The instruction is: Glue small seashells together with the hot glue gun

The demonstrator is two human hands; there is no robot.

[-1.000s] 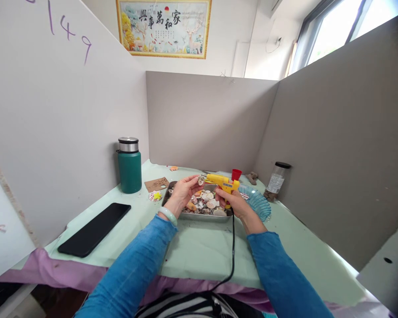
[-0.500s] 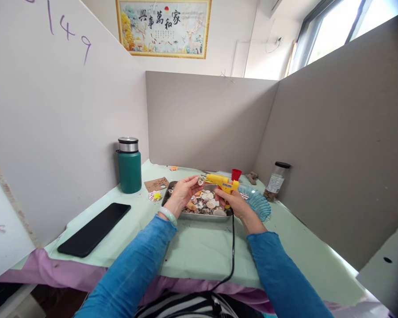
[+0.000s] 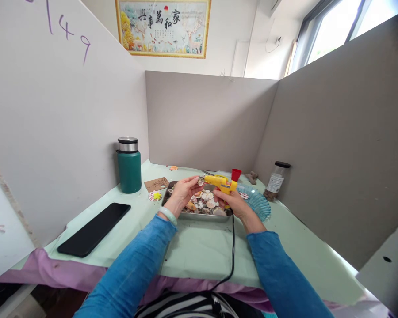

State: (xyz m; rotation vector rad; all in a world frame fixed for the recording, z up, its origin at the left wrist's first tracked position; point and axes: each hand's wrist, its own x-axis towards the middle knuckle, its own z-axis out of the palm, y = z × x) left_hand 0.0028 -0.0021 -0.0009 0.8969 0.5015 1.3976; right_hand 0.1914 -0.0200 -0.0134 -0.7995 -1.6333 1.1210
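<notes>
Pinched in the fingertips of my left hand [image 3: 184,192] is a small seashell [image 3: 200,181], raised over a metal tray [image 3: 204,217] heaped with loose seashells [image 3: 209,202]. My right hand [image 3: 232,202] is wrapped round the handle of a yellow glue gun [image 3: 223,183], whose nozzle points left and reaches the shell; whether it touches cannot be made out. A black cord [image 3: 233,247] runs from the gun's handle down over the table edge.
At left stand a green bottle [image 3: 129,171] and a black phone [image 3: 94,229]. A brown card [image 3: 156,184] and a flower-like piece [image 3: 155,196] lie by the tray. Rightward are a red cup [image 3: 236,174], a blue glass dish [image 3: 260,204] and a black-lidded jar [image 3: 276,182]. Grey partitions [image 3: 212,119] enclose the table.
The glue gun has shifted slightly left, its nozzle now at the shell. My left hand has stayed almost still with the shell.
</notes>
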